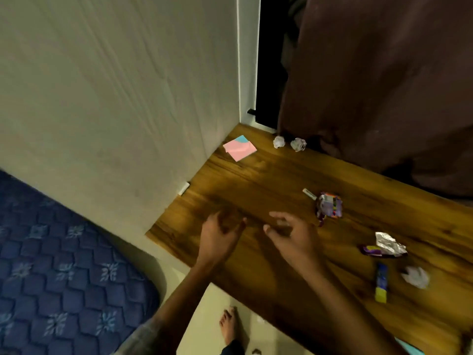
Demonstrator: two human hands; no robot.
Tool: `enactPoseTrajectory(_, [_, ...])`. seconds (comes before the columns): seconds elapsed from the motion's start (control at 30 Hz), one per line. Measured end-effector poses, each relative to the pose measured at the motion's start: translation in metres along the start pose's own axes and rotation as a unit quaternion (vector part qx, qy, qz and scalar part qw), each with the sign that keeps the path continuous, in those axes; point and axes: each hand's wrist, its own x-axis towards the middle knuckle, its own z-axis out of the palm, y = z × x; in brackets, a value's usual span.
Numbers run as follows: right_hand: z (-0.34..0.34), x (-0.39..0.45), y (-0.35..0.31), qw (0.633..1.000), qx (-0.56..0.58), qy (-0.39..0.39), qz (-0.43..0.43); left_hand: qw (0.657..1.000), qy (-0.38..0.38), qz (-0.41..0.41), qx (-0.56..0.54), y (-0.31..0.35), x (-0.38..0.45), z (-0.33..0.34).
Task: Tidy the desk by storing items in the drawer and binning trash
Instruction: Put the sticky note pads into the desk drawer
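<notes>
Both hands are hovering over the near-left part of the wooden worktop, palms turned toward each other. The left hand is holding nothing, its fingers loosely curled and relaxed. The right hand is also holding nothing, fingers spread and slightly bent, just beside the left one.

Taking the right hand as the landmark: just beyond it and to its right, a crumpled purple snack wrapper is lying on the wood, with a small white stick-shaped item touching its far-left edge. Print is showing on the wrapper, but it is too blurred to read. Further right of the hand, a torn wrapper with silver foil lining is lying open over its purple outer side. Nearer and right of that, a blue-and-yellow glue stick is lying beside a crumpled white paper ball; its label cannot be read.

Well beyond the hand, at the far-left corner by the wall, pink and blue sticky notes are sitting in a loose stack. Right of them, two small paper balls are resting against a dark brown curtain.

Below the hands, a bare foot is standing on the pale floor, with a blue patterned mattress to its left.
</notes>
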Motion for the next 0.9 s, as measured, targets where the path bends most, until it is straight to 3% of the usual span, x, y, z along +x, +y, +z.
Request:
enactPoseTrajectory(0.13, [0.026,0.083,-0.044,1.000,-0.026,0.002,-0.017,0.982,-0.048,0.036,0.179,-0.012,0.117,-0.012])
enactPoseTrajectory(0.4, [0.049,0.133,-0.067,1.000,-0.008,0.004,0.012,0.945,-0.080,0.121,0.293,-0.039,0.277,0.003])
enactPoseTrajectory(0.63, [0.041,0.126,-0.040,0.998,-0.039,0.027,0.043,0.901,-0.075,0.191,0.383,-0.047,0.322,0.031])
enactPoseTrajectory(0.8, [0.033,0.134,-0.023,0.995,-0.049,0.052,0.065,0.808,-0.084,0.210,0.544,-0.038,0.311,0.037])
enactPoseTrajectory(0.9, [0.034,0.130,-0.016,0.994,-0.040,0.062,0.075,0.809,-0.114,0.243,0.522,-0.023,0.299,0.036])
